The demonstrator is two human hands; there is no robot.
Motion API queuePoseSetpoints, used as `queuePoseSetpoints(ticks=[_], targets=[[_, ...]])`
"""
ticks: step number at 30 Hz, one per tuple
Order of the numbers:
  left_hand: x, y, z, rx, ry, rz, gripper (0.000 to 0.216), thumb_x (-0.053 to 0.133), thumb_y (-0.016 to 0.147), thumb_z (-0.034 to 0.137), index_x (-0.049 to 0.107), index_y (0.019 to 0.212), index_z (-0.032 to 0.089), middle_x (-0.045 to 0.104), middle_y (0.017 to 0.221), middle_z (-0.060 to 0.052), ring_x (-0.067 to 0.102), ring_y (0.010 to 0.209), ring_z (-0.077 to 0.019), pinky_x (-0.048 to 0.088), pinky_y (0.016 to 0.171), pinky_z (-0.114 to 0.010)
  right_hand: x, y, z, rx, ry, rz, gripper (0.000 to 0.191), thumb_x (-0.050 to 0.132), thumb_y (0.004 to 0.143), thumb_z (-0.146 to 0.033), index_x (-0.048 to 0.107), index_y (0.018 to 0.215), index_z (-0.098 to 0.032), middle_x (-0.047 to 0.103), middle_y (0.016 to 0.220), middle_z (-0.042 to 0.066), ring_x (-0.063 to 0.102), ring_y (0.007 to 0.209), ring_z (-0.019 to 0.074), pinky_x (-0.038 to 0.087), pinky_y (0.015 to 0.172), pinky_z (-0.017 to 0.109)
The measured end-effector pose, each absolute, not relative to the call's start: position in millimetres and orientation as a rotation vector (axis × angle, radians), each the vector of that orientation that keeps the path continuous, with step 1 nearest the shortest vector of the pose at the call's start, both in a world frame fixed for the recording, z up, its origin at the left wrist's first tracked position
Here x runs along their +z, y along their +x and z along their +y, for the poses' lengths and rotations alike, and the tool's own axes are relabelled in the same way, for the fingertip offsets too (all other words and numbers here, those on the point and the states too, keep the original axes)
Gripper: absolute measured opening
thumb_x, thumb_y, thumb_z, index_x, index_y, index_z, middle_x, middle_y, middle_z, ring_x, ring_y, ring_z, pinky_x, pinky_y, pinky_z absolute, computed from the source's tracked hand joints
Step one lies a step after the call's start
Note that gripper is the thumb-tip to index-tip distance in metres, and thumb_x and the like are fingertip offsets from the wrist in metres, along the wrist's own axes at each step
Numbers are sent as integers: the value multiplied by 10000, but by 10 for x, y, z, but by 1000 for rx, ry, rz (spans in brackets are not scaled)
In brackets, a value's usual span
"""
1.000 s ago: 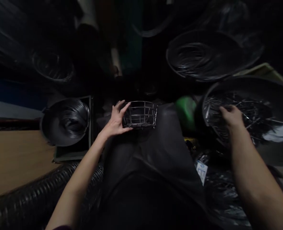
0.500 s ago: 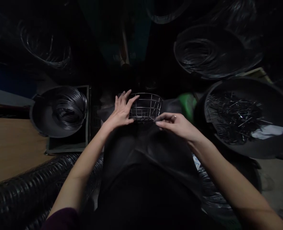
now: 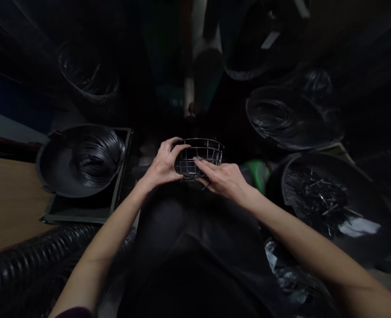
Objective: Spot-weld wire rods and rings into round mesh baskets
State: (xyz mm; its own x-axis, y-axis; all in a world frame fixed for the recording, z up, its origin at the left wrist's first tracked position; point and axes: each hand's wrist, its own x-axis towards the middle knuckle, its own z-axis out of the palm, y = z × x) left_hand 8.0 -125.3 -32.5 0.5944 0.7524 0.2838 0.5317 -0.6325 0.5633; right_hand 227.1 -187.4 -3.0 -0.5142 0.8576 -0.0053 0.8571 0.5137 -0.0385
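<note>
A small rounded wire basket (image 3: 213,152), with an open grid of thin metal rods, is held over my dark-clad lap. My left hand (image 3: 164,164) is clasped around its left side, fingers over the upper rods and thumb at the lower edge. At the near right side, my right hand (image 3: 227,180) pinches with its fingers against the basket's wires. A thin short wire (image 3: 205,187) pokes out beneath the right fingertips; its other end is hidden by the hand.
To the left, a dark basin (image 3: 59,176) holds a wire coil (image 3: 98,154) on a green-edged crate (image 3: 79,217). At right, a bucket (image 3: 374,207) contains many short metal pieces (image 3: 317,194) and a white scrap (image 3: 359,226). Behind it lies another wire-filled tub (image 3: 328,132).
My right hand has moved left and in, from beside the basket's near right edge to fingers over its wires. The left hand's fingers have curled closer round the basket. The view has shifted.
</note>
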Motion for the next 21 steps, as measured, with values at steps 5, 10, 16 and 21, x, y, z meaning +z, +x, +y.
queuePoseSetpoints(ticks=[5,10,16,21], targets=[[-288,4,-1093,775,2383,1127,755,829,651,330,485,1316,231,420,1396,-151,412,1321,-353,391,1102,-541,-5,2192,-1655,-174,-1456,-2741,451,434,966,-209,544,1401,-162,590,1345,105,702,632,176,481,501,301],[-282,-6,-985,814,2354,1111,763,842,634,335,497,1307,238,418,1402,-153,413,1322,-359,393,1096,-549,58,2246,-1531,-221,-1352,-2680,375,466,979,-247,629,1315,-217,678,1229,65,702,617,159,496,505,278],[-243,24,-880,897,2362,1043,791,863,616,365,500,1307,236,419,1403,-153,415,1313,-353,390,1097,-538,178,2338,-1430,-184,-1275,-2673,359,458,988,-286,662,1278,-228,673,1236,88,721,669,185,533,565,305],[-244,49,-799,893,2331,1066,756,861,611,379,525,1275,246,439,1383,-141,434,1298,-350,394,1096,-539,186,2363,-1317,-179,-1240,-2691,347,486,977,-313,653,1277,-267,679,1235,43,718,678,155,490,527,264]])
